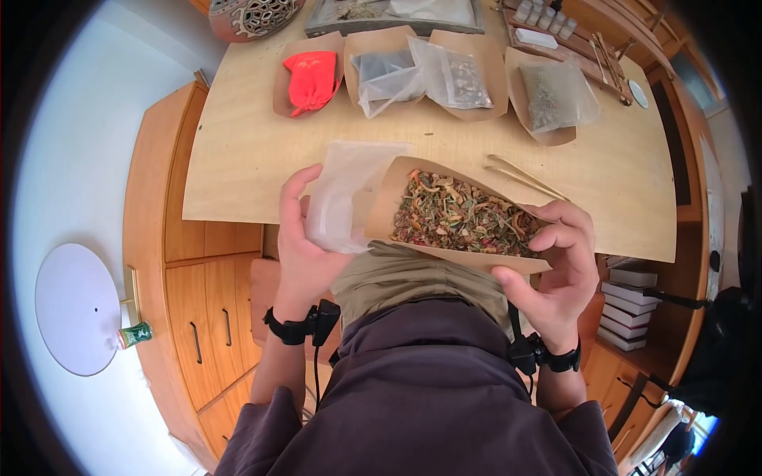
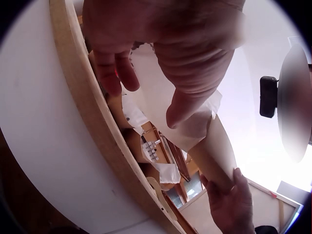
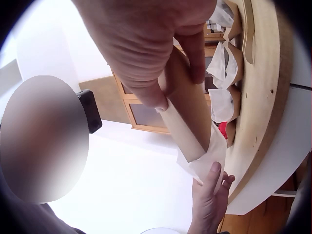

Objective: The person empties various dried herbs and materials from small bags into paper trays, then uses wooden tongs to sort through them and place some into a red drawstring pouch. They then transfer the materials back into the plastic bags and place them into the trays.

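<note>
A brown paper tray [image 1: 385,202] full of mixed dried herbs and petals [image 1: 464,210] is held over the near table edge by my right hand [image 1: 559,274], thumb on the near side and fingers on the far side. Its left end reaches into the mouth of a white translucent pouch [image 1: 337,190]. Around the pouch's left side curls my left hand [image 1: 305,246], thumb beneath. In the left wrist view the pouch [image 2: 156,92] hangs by the left thumb; the right wrist view shows the tray [image 3: 187,107] meeting the pouch [image 3: 217,158].
Wooden tweezers [image 1: 528,176] lie behind the tray. Further back, paper trays hold a red pouch [image 1: 312,79], a dark-filled pouch [image 1: 386,77] and other filled pouches [image 1: 460,75] [image 1: 548,95]. A rack of small bottles [image 1: 544,17] stands at the back right.
</note>
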`<state>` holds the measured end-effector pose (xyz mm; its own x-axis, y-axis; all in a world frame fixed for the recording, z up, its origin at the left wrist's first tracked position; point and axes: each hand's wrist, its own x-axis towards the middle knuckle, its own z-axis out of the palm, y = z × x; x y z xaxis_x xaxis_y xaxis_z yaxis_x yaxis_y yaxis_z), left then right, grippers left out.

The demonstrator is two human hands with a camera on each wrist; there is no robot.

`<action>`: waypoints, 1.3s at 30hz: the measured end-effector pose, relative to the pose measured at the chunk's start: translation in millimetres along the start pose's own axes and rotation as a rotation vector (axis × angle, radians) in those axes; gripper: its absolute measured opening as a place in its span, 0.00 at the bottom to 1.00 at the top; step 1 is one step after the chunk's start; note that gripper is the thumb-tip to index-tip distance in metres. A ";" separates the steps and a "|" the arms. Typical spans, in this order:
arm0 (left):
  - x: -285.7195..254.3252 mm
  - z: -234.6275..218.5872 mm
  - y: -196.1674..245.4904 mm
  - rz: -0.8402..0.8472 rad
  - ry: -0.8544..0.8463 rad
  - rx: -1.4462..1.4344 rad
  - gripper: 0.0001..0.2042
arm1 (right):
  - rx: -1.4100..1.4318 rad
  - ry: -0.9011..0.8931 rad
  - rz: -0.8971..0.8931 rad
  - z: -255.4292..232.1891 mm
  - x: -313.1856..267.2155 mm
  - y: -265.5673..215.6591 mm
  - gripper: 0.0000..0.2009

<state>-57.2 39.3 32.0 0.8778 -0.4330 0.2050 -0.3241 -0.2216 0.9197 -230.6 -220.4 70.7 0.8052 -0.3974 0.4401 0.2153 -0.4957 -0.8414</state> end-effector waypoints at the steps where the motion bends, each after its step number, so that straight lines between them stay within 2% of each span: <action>1: -0.9 0.8 0.3 -0.023 -0.005 -0.011 0.47 | -0.009 -0.010 -0.015 -0.2 0.0 -0.1 0.24; 3: -2.2 1.9 0.6 -0.066 -0.015 -0.035 0.48 | -0.028 -0.028 -0.046 -0.2 0.5 -0.5 0.24; 6: -1.9 3.3 1.0 -0.010 -0.049 -0.015 0.50 | 0.039 -0.026 0.036 8.3 0.3 -6.0 0.23; 10: -2.6 0.8 -1.8 0.141 -0.133 0.172 0.55 | 0.009 -0.034 0.010 12.3 2.9 -6.5 0.23; 12: 1.0 4.8 5.4 0.273 -0.165 0.227 0.56 | -0.026 -0.044 -0.019 5.3 4.6 -6.5 0.23; 15: -2.9 0.8 7.0 0.132 -0.276 -0.096 0.60 | -0.053 -0.063 -0.020 2.7 6.7 -8.1 0.24; 17: -2.7 2.4 19.5 0.052 -0.288 -0.419 0.59 | -0.131 -0.087 -0.080 -0.2 10.7 -10.1 0.24; 19: -1.9 5.2 22.0 -0.040 -0.251 -0.596 0.55 | -0.178 -0.106 -0.115 -3.2 15.8 -14.7 0.24; 21: 1.4 6.1 13.7 -0.143 -0.166 -0.627 0.49 | -0.196 -0.123 -0.125 -3.9 21.5 -21.5 0.24; 24: 6.3 6.6 13.9 -0.302 -0.258 -0.639 0.36 | -0.156 -0.173 -0.126 -8.4 28.4 -26.1 0.25; 26: 5.9 15.0 17.6 -0.331 -0.242 -0.708 0.32 | -0.145 -0.230 -0.110 -13.6 33.5 -30.8 0.28; 30: 0.7 33.0 20.7 -0.447 -0.270 -0.965 0.31 | -0.221 -0.282 -0.150 -20.6 51.3 -49.5 0.34; 33: -4.3 42.0 25.7 -0.517 -0.268 -1.021 0.30 | -0.200 -0.301 -0.145 -26.5 57.9 -56.3 0.41; 39: -6.9 50.5 24.7 -0.491 -0.302 -1.118 0.29 | -0.362 -0.407 -0.401 -36.5 81.1 -72.8 0.41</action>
<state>-89.1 -7.3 36.4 0.6575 -0.7296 -0.1879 0.6184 0.3801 0.6878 -201.1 -244.7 179.1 0.8607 0.1589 0.4838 0.3996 -0.7996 -0.4483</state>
